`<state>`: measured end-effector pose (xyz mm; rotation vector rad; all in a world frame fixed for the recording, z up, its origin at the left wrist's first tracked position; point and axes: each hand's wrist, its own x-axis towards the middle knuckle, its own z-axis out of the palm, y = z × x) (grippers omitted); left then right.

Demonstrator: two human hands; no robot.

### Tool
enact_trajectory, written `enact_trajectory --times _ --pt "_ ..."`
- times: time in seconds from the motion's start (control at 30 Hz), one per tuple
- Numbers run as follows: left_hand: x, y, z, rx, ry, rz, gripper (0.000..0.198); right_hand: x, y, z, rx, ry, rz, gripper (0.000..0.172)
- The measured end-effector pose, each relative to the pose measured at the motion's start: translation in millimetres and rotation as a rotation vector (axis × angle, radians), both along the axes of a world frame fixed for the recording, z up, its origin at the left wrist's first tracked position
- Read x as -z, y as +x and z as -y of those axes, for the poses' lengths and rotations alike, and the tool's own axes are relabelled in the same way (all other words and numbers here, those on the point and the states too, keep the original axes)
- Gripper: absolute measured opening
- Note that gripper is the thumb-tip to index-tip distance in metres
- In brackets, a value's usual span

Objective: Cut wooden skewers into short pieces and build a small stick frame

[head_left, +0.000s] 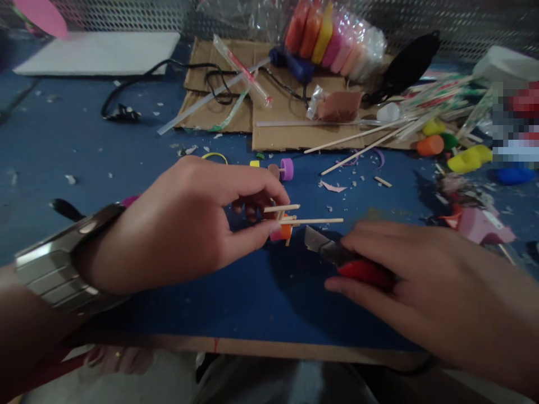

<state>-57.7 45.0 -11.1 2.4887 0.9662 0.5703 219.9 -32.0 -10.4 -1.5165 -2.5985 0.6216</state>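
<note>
My left hand (202, 210), with a metal watch on the wrist, pinches a small assembly of thin wooden sticks (318, 220) between thumb and fingers. An orange piece (286, 229) sits among the sticks by the thumb tip, partly covered. My right hand (425, 280) is closed around a utility knife (362, 273) with a red handle. Its broad blade (315, 240) points left toward the sticks, a small gap away from them. Just beyond my left fingertips lie a purple cap-like piece (287, 169) and a brown round piece (274, 170).
Cardboard (286, 136) lies at the back, bearing a glue gun (295, 64), a black cable and long sticks. Behind it is a bag of coloured clay (328, 39). Clay lumps (469, 159) and scraps crowd the right. A white board (101, 53) lies back left. The table's front edge (252, 343) is near.
</note>
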Motion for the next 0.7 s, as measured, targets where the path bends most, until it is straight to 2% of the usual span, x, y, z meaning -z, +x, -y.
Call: enact_trajectory --times 0.27,0.33,0.7 --pt "-1.2 -2.8 -1.3 0.019 0.057 0.003 0.017 3.8 -8.7 -4.7 0.017 -0.188 -0.082 0.032" --pt "-0.7 -3.1 -1.3 0.047 0.043 -0.017 0.018 3.4 -9.3 -6.0 0.030 -0.196 -0.087 0.034" --pt "0.2 -1.5 0.4 -0.004 0.016 -0.009 0.016 0.8 -9.0 -8.8 0.042 -0.183 -0.099 0.038"
